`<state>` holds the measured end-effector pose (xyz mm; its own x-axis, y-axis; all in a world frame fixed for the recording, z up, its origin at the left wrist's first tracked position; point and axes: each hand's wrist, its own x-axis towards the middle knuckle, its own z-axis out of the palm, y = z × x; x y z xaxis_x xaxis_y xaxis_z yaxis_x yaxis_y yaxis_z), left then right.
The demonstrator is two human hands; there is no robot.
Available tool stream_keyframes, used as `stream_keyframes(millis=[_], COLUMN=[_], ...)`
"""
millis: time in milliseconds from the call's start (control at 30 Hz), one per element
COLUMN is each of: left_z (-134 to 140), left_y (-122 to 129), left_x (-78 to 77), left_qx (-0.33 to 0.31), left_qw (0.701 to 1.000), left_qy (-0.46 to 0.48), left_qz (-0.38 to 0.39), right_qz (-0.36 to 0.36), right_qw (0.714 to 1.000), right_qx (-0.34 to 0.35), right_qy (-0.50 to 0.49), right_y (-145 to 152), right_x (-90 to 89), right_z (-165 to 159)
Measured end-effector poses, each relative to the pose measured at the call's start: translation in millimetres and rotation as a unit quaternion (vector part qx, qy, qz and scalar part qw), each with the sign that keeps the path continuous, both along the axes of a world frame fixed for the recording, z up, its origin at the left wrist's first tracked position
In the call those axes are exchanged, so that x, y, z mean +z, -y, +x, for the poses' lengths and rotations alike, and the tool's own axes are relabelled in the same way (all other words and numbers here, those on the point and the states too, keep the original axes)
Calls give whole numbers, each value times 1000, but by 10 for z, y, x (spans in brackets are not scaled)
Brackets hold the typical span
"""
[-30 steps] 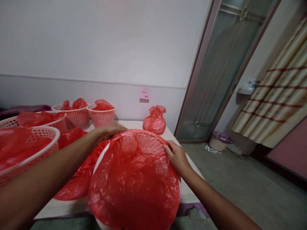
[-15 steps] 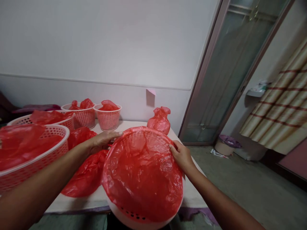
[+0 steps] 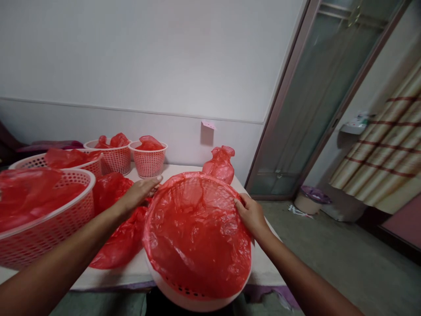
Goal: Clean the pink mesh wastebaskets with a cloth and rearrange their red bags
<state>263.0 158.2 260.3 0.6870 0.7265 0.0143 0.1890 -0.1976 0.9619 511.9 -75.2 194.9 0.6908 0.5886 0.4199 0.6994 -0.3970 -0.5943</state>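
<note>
1. Since the earliest frame, the left hand (image 3: 140, 193) had drawn off the far-left rim of the front basket (image 3: 194, 303) to just beside it, and more of the basket's pale near side had come into view. The right hand (image 3: 252, 216) had kept its place on the right rim.
2. Location: the front basket was directly before the person, at the near edge of the desk (image 3: 263, 267). Its support was hidden.
3. Orientation: the rounded mouth pointed upward, tilted toward the camera. The base was hidden, so the full length of the rim-to-base axis could not be read.
4. Liner: red film (image 3: 197, 245) spanned the mouth and wrapped the far rim. Dark holes showed at its near edge.
5. Right fingers: these pinched the film-covered rim against the thumb.
6. Left fingers: these were bent and partly hidden; whether they gripped film could not be told.
7. Surroundings: a crumpled red bag (image 3: 113, 250) lay left of the front basket; a gathered red bag (image 3: 219, 164) stood beyond its far rim.
</note>
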Motion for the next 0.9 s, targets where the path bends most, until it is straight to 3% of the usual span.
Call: stream_keyframes(millis=[100, 200, 300, 400, 533, 733, 900], left_z=[28, 50, 47, 42, 44, -88, -280], left_y=[35, 12, -17, -11, 5, 39, 201], left_x=[18, -24, -131, -290, -493, -548, -489], left_qx=[43, 60, 19, -37, -60, -40, -36], left_qw=[998, 992, 978, 944, 906, 882, 903], left_qy=[40, 74, 68, 60, 69, 118, 179], left_qz=[13, -78, -198, -321, -414, -454, -390], right_qz=[-4, -8, -4, 6, 17, 58, 90], right_qw=[1000, 1000, 1000, 1000, 999, 994, 985], right_qx=[-6, -8, -6, -5, -4, -13, -47], right_qy=[-6, -16, -23, -29, -47, -91, -141], right_y=[-6, -2, 10, 10, -16, -38, -124], right_x=[11, 18, 12, -7, -35, -67, -102], right_z=[-17, -32, -34, -16, 32, 127, 244])
